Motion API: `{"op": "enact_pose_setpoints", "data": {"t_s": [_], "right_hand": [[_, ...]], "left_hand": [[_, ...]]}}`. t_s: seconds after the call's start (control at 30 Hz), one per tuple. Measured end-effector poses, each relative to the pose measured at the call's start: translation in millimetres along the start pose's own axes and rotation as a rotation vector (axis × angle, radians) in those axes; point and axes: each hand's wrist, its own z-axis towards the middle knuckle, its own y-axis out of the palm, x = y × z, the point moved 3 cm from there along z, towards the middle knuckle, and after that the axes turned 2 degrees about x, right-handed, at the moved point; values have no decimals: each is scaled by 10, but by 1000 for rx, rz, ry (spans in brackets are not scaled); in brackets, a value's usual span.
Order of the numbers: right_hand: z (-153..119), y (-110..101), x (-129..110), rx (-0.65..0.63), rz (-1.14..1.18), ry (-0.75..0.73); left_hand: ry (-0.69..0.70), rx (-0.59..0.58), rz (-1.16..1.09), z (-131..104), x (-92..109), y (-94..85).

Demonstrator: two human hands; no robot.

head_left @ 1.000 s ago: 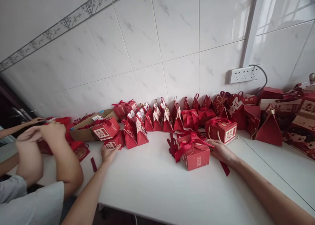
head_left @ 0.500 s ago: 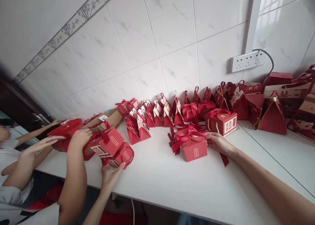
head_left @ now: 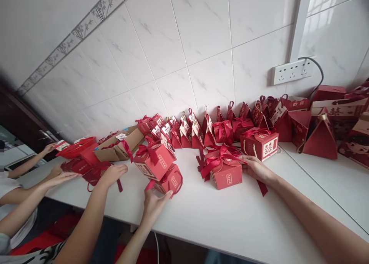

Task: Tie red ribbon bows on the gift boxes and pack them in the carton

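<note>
My left hand (head_left: 155, 204) is closed around the lower of two red gift boxes. This box (head_left: 172, 180) has a rope handle. Above it, tilted and leaning on it, is a second gift box (head_left: 158, 161) with a red ribbon bow. Farther right, a red gift box (head_left: 226, 171) with a large bow rests on the white table. My right hand (head_left: 255, 168) grips it at its right side, the fingertips partly hidden behind box and ribbon. Just behind that hand stands a box with a cream panel and rope handles (head_left: 261, 144).
Triangular red favour boxes (head_left: 197, 135) line the tiled wall. Larger red bags (head_left: 319, 137) crowd the right. On the left are a cardboard tray (head_left: 115, 153), a red basket (head_left: 79, 146) and other people's hands, one a co-worker's hand (head_left: 113, 175). A power strip (head_left: 292, 72) hangs on the wall.
My left hand has moved right with the two boxes, closer to the bowed box. A co-worker's hand beside them has shifted slightly right and lower. My right hand stays in place.
</note>
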Motion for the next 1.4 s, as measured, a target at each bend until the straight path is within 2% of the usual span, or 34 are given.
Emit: {"op": "enact_pose_setpoints", "data": {"t_s": [0.07, 0.13, 0.27, 0.43, 0.63, 0.93, 1.03, 1.17, 1.27, 1.4], "right_hand": [[-9, 4, -8, 4, -12, -9], [-19, 9, -15, 7, -24, -16], [-35, 29, -32, -9, -16, -17], [-46, 50, -50, 0, -8, -13], [-29, 35, -21, 14, -23, -7], [4, 27, -16, 1, 10, 1], [22, 11, 1, -4, 18, -5], [43, -20, 28, -10, 12, -6], [47, -45, 41, -10, -9, -10], [34, -59, 41, 2, -37, -25]], "left_hand": [[7, -78, 18, 25, 102, 134], [5, -104, 63, 77, 207, 246], [-44, -85, 126, 227, 370, 397], [-49, -60, 136, 352, 435, 457], [-101, -72, 187, 407, 358, 376], [-246, 1, 254, 656, 97, -42], [-257, 12, 253, 627, 20, -107], [-226, -2, 247, 445, -17, -62], [-129, -32, 242, 271, 57, 48], [-14, -59, 244, 119, 263, 246]]}}
